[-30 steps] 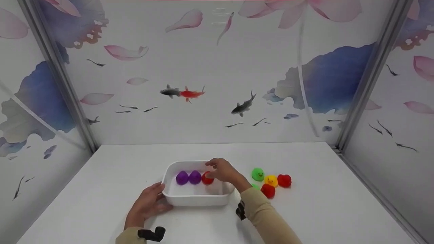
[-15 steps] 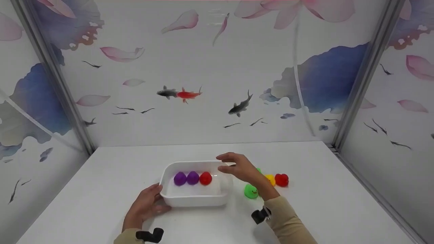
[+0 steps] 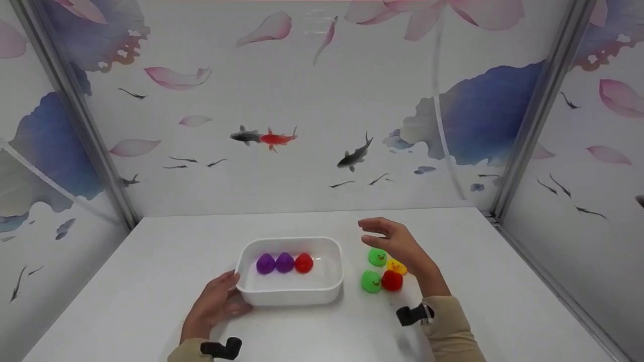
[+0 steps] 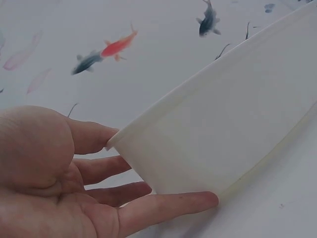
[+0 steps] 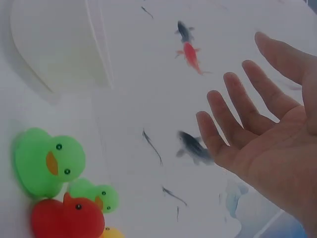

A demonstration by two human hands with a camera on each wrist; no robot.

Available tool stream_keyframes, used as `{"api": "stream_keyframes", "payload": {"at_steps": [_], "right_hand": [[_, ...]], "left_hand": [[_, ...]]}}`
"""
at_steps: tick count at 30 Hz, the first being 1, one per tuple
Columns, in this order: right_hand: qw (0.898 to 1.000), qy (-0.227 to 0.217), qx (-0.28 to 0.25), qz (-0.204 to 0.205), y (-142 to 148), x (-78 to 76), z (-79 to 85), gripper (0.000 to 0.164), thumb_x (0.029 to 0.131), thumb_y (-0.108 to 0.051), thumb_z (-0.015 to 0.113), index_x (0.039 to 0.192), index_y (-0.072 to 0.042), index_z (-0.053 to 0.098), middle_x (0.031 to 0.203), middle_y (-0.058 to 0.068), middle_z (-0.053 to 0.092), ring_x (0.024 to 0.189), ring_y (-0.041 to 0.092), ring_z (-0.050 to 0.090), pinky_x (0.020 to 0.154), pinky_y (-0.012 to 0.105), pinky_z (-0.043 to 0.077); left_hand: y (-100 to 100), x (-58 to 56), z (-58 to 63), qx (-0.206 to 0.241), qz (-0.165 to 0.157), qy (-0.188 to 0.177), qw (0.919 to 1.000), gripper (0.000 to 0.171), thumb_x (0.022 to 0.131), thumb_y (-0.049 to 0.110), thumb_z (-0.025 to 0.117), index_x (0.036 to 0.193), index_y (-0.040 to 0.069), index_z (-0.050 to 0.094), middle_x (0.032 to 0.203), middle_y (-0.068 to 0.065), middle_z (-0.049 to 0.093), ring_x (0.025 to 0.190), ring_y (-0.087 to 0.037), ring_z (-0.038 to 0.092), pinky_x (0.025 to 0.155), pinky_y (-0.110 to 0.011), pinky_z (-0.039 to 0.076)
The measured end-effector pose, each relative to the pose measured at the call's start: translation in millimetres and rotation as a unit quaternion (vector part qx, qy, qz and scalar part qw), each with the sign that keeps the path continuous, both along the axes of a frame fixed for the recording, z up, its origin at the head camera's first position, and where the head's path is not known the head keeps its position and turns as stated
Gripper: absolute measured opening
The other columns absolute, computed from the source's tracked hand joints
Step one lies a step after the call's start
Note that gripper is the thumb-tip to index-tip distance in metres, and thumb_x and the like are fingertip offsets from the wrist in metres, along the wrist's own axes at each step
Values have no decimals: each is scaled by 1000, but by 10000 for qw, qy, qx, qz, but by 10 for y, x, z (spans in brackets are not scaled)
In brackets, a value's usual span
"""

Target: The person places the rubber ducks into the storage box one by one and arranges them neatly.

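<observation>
Left hand holds the white tray; empty, outstretched right hand hovers near green ducks.

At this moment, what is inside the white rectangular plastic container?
The container holds two purple rounded toys and one red rounded toy in a row. To their right, its floor shows bare; the part beneath them is covered and cannot be seen.
</observation>
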State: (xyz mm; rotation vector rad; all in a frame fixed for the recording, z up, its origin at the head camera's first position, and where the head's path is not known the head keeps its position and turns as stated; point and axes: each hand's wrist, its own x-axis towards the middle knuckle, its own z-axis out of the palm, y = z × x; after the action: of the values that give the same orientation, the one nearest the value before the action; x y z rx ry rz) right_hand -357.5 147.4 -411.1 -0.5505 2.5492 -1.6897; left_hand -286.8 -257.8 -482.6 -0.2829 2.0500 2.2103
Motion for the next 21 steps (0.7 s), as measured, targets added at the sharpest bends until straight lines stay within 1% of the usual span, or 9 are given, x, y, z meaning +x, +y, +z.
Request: {"api": "stream_keyframes", "payload": {"at_steps": [4,8,12,15,19,21], "right_hand": [[9998,-126,-91,-160,117,-26,-71,48,93,-32,71,138,-18,58,146,9,57,134,31,55,115,51,46],[9994,-106,-120,-299,182,-53,-148,47,94,-32,71,137,-17,59,144,9,58,134,30,55,116,51,44],[9986,1,-64,-530,215,-68,-178,45,95,-30,69,136,-14,60,142,11,59,134,32,54,117,53,42],[9974,49,59,-718,228,-91,-195,46,96,-34,67,136,-13,59,143,13,58,135,33,52,118,55,41],[9956,-18,232,-903,258,-132,-249,50,97,-42,64,139,-14,58,146,14,55,137,34,48,119,56,39],[9949,-70,276,-966,284,-158,-287,51,97,-42,64,139,-14,57,148,15,53,138,35,47,120,57,38]], "left_hand": [[3,9,15,-54,8,-57,10000,57,109,23,40,156,-4,22,158,-34,26,143,-54,32,93,-54,60],[16,21,14,-31,49,-57,10000,57,109,22,40,156,-4,22,157,-35,27,143,-54,33,92,-54,60],[28,30,19,-37,46,-18,10000,56,109,22,39,156,-5,22,157,-35,28,142,-54,34,92,-55,60],[20,35,36,-83,54,-16,9999,56,109,23,39,156,-4,23,157,-35,29,142,-54,34,92,-54,60],[18,38,40,-39,44,-13,10000,54,110,21,39,155,-4,24,157,-34,28,143,-55,32,94,-56,59],[24,42,50,-9,2,-7,10000,55,110,21,38,156,-4,23,158,-34,27,144,-55,31,95,-56,58]]}}
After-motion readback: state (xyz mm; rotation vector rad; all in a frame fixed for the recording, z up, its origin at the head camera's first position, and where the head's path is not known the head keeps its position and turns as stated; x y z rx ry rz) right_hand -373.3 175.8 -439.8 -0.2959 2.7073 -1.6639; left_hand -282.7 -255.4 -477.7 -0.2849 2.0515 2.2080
